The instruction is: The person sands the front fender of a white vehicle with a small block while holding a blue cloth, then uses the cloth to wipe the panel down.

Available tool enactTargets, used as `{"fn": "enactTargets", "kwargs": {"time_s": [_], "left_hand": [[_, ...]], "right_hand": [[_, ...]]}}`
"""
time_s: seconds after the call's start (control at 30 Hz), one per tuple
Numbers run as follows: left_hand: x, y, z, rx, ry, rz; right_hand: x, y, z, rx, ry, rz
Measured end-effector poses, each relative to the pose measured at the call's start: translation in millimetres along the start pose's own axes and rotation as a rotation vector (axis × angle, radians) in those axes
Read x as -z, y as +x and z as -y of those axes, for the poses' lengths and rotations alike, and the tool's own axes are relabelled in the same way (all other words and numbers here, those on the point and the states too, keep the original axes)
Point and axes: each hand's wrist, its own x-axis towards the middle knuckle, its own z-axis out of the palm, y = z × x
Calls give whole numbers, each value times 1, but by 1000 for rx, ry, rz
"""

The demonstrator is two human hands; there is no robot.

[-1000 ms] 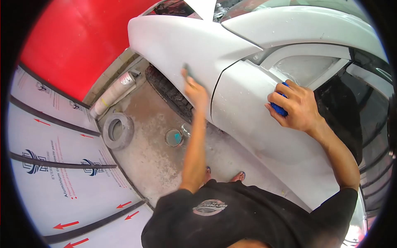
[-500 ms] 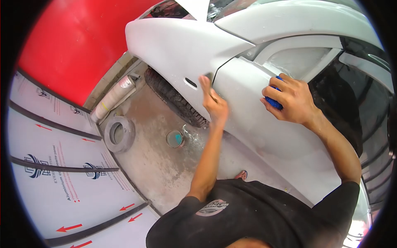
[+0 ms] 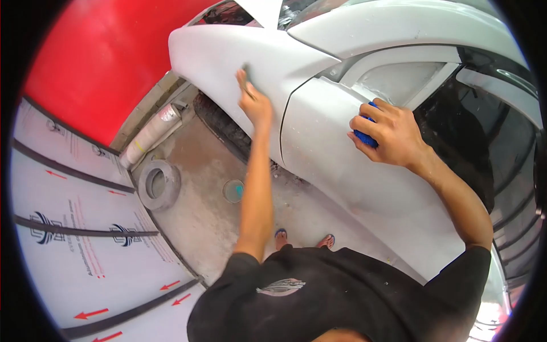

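My left hand [image 3: 254, 105] is against the pale grey front fender [image 3: 228, 51] of a car, above the wheel arch. Its fingers are pressed on a thin dark flat piece [image 3: 247, 73], mostly hidden and slightly blurred, perhaps sandpaper. Over the front door [image 3: 325, 125], just below the window, my right hand [image 3: 393, 134] grips a blue sponge [image 3: 366, 135] with a bumpy surface. Only the sponge's left side shows between the fingers. A dark seam separates door from fender, with one hand on each side.
A tyre [image 3: 219, 125] sits under the fender. On the concrete floor stand a round container [image 3: 233, 191] with something turquoise inside and a dusty loose tyre [image 3: 159, 185]. A wrapped roll [image 3: 151, 134] leans along the wall near printed panels [image 3: 74, 194]. Red sheeting [image 3: 102, 62] hangs behind.
My left hand has moved up and left across the fender, away from the door seam. My right hand keeps its grip on the sponge over the door. The view has shifted slightly.
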Motion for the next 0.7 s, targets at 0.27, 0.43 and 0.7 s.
{"fn": "enactTargets", "kwargs": {"time_s": [0.27, 0.43, 0.7], "left_hand": [[-4, -118, -51, -224, 28, 50], [5, -18, -35, -37, -16, 40], [1, -29, -34, -63, -14, 78]], "right_hand": [[-2, 1, 2, -5, -12, -17], [-1, 1, 1, 3, -13, -9], [-3, -3, 1, 12, -2, -31]]}}
